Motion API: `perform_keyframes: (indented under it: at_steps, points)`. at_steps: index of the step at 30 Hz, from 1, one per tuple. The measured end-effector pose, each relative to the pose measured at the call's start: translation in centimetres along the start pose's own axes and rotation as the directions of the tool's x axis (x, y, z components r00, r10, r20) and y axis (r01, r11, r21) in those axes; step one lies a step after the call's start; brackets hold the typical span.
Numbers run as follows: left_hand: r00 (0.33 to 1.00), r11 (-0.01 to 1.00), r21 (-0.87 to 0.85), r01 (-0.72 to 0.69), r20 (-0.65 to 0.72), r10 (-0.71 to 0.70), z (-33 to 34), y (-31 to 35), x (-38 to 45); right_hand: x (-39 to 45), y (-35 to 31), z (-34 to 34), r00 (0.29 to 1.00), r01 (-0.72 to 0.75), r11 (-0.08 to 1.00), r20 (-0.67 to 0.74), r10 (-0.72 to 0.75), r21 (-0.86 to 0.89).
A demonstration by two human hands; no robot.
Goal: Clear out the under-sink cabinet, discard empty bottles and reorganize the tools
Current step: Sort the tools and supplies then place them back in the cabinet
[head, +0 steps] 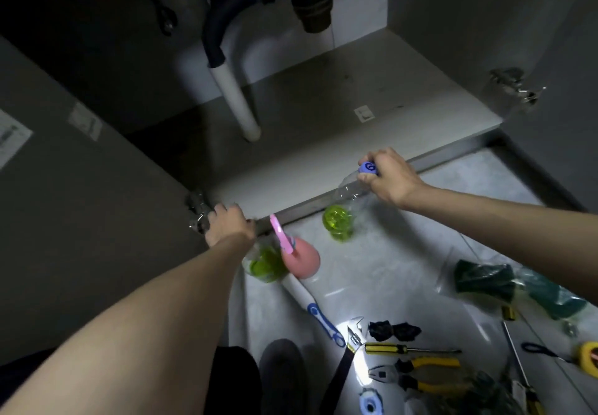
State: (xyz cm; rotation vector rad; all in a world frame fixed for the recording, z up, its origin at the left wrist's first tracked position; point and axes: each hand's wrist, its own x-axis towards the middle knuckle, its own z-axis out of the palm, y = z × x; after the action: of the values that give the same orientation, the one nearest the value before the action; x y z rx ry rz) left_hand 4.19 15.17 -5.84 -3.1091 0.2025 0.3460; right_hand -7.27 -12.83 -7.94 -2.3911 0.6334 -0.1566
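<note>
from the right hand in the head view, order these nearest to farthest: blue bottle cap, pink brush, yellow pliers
1. blue bottle cap: in the grip of the right hand, by the cabinet's front edge.
2. pink brush: lower left on the floor, near the left hand.
3. yellow pliers: farthest, at the bottom among the tools.

Left hand (228, 224): fingers curl out of sight over the cabinet's front edge; what they touch cannot be told. Second bottle (266, 264) partly hidden behind the left forearm and pink plunger (301, 261). Clear bottle (343, 202) motion-blurred; neck covered by right hand (388, 177). Yellow tape roll (589, 357) cut by right edge. Blue-white object (370, 403) cut by bottom edge, unidentifiable. Upper-left cabinet interior too dark to read.
</note>
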Motion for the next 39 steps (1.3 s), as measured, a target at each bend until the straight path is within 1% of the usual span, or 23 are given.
perform_keyframes:
  at_steps: [3, 5, 6, 8, 10, 14, 16, 19, 21, 24, 26, 28, 30, 33, 36, 39]
  points:
    - [0.979, 0.999, 0.023, 0.043, 0.198, -0.047, 1.8, -0.8, 0.1, -0.2, -1.6, 0.8, 0.997, 0.073, 0.997, 0.027, -0.073, 0.003]
    - [0.961, 0.998, 0.020, 0.051, 0.271, -0.055, 2.9, -1.5, -0.1, -0.4, -2.1, 0.9, 0.992, 0.112, 0.994, 0.057, -0.112, 0.011]
    - [0.961, 0.999, 0.009, 0.050, 0.272, -0.051, 3.4, -1.7, -0.2, -0.5, -2.2, 0.9, 0.989, 0.126, 0.992, 0.072, -0.126, 0.004]
    - [0.972, 0.999, -0.001, 0.038, 0.231, -0.037, 3.8, -2.1, -0.6, -0.7, -2.2, 0.6, 0.984, 0.146, 0.989, 0.102, -0.143, -0.027]
    - [0.980, 1.000, 0.022, 0.008, 0.201, -0.012, 3.6, -2.2, -0.7, -0.9, -1.8, -0.1, 0.982, 0.149, 0.987, 0.122, -0.141, -0.060]
    - [0.969, 0.999, 0.032, 0.034, 0.243, -0.040, 1.8, -1.9, -0.9, -1.4, -1.2, -1.7, 0.986, 0.105, 0.991, 0.137, -0.093, -0.082]
    - [0.951, 0.998, 0.045, 0.037, 0.306, -0.049, 0.2, -1.4, -1.3, -1.9, -1.0, -2.6, 0.989, 0.079, 0.993, 0.133, -0.067, -0.084]
    - [0.889, 0.997, 0.069, 0.037, 0.453, -0.064, -2.5, -0.1, -1.8, -2.8, -1.2, -4.1, 0.992, 0.050, 0.995, 0.121, -0.039, -0.089]
    - [0.850, 0.991, 0.129, 0.037, 0.517, -0.099, -4.6, 1.0, -2.6, -3.5, -1.2, -5.2, 0.992, 0.010, 0.997, 0.124, 0.000, -0.080]
    - [0.821, 0.978, 0.204, -0.045, 0.565, -0.080, -8.0, 3.3, -4.3, -4.7, -0.7, -6.9, 0.983, -0.075, 0.997, 0.169, 0.075, -0.004]
    - [0.809, 0.972, 0.201, -0.120, 0.587, -0.022, -9.7, 4.9, -5.4, -5.3, -0.2, -7.9, 0.978, -0.105, 0.994, 0.185, 0.100, 0.020]
    - [0.803, 0.984, 0.097, -0.146, 0.593, 0.061, -10.6, 6.8, -6.1, -5.8, 0.5, -8.9, 0.969, -0.140, 0.990, 0.208, 0.132, 0.025]
    - [0.810, 0.986, -0.033, -0.165, 0.566, 0.154, -10.8, 8.6, -6.7, -6.0, 1.3, -9.8, 0.956, -0.186, 0.982, 0.239, 0.171, 0.042]
    - [0.817, 0.966, -0.215, -0.147, 0.525, 0.241, -9.9, 11.3, -7.1, -6.0, 2.9, -11.0, 0.944, -0.240, 0.968, 0.248, 0.216, 0.072]
    - [0.809, 0.914, -0.394, -0.098, 0.503, 0.303, -7.9, 14.4, -7.0, -5.8, 4.6, -11.7, 0.941, -0.285, 0.955, 0.211, 0.263, 0.080]
    - [0.814, 0.838, -0.541, -0.076, 0.451, 0.365, -5.0, 18.4, -6.5, -5.0, 6.5, -12.3, 0.934, -0.337, 0.937, 0.161, 0.320, 0.093]
